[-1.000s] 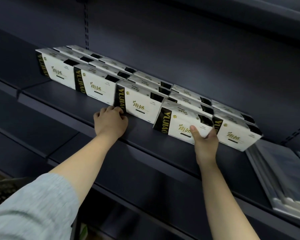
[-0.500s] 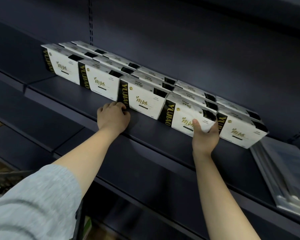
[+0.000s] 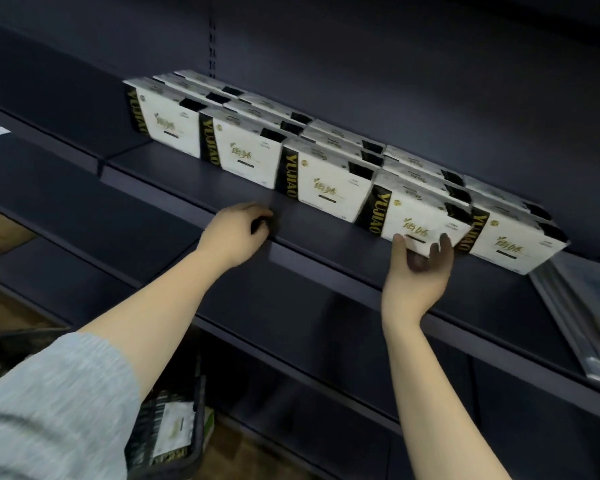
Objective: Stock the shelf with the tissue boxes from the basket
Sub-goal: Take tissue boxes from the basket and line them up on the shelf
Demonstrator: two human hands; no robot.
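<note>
The right hand (image 3: 417,271) reaches up to the fourth tissue box (image 3: 417,216) in the front row on the dark shelf (image 3: 194,181), its thumb lying against the lower left of the box's white front face and its fingers (image 3: 444,249) curled up over the lower right of that same face, so the bottom edge of the box sits between thumb and fingers in a loose grip. This box stands on its long narrow side, its broad white face toward the aisle and its black band with gold lettering at its left end; its long axis runs along the shelf, though it sits slightly skewed, its left end pushed a little forward of the third box (image 3: 329,183) beside it. The left hand (image 3: 238,232) rests on the front lip of the shelf, just clear of the row, fingers curled loosely under with nothing held. The front row holds five boxes side by side, running from upper left to lower right, with the first box (image 3: 167,124) and second box (image 3: 246,150) at the far end and the fifth box (image 3: 513,244) just right of the gripped one, touching it. Two more rows of the same boxes stand behind, against the back panel. A basket (image 3: 174,427) with a white pack inside shows low at the left, beside a grey sleeve (image 3: 49,410). Flat grey packs (image 3: 589,313) lie at the right end of the shelf.
</note>
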